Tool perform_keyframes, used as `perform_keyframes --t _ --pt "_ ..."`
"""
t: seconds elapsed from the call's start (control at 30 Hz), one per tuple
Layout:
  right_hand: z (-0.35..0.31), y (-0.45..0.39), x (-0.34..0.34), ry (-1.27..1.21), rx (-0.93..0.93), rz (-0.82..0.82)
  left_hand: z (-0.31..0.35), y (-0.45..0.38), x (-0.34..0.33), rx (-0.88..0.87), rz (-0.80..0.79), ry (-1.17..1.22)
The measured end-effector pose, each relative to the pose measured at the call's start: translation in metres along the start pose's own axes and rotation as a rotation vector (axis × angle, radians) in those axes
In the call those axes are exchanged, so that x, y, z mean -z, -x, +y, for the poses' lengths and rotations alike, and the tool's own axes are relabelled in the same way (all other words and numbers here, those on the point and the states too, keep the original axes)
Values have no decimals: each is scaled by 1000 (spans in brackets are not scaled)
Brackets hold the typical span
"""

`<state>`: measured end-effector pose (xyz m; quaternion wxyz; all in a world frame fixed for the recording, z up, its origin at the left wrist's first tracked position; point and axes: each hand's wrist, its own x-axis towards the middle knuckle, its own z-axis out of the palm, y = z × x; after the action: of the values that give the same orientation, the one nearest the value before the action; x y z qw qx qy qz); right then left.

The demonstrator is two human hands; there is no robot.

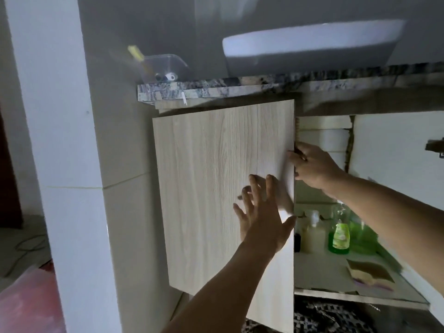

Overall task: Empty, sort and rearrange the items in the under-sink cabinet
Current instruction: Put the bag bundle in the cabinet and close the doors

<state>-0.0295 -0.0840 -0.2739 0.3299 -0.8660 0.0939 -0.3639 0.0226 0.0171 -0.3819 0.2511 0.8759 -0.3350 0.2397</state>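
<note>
Our left hand (pixel 260 212) lies flat with spread fingers on the front of the wooden cabinet door (pixel 216 188), holding nothing. Just beyond it, our right hand (pixel 312 164) grips the free edge of this door, fingers curled around it. Behind the door, on the cabinet shelf (pixel 360 298), we see a sponge (pixel 370 272), then a green soap bottle (pixel 339 239) and a pale bottle (pixel 312 234) beside it. Above is the stone counter (pixel 216 88) with a white basin (pixel 310 48).
</note>
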Motion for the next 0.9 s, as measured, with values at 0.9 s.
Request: perform_keyframes --t 0.9 --pt "47 -48 3 632 -141 -184 7 -61 -29 16 -240 -311"
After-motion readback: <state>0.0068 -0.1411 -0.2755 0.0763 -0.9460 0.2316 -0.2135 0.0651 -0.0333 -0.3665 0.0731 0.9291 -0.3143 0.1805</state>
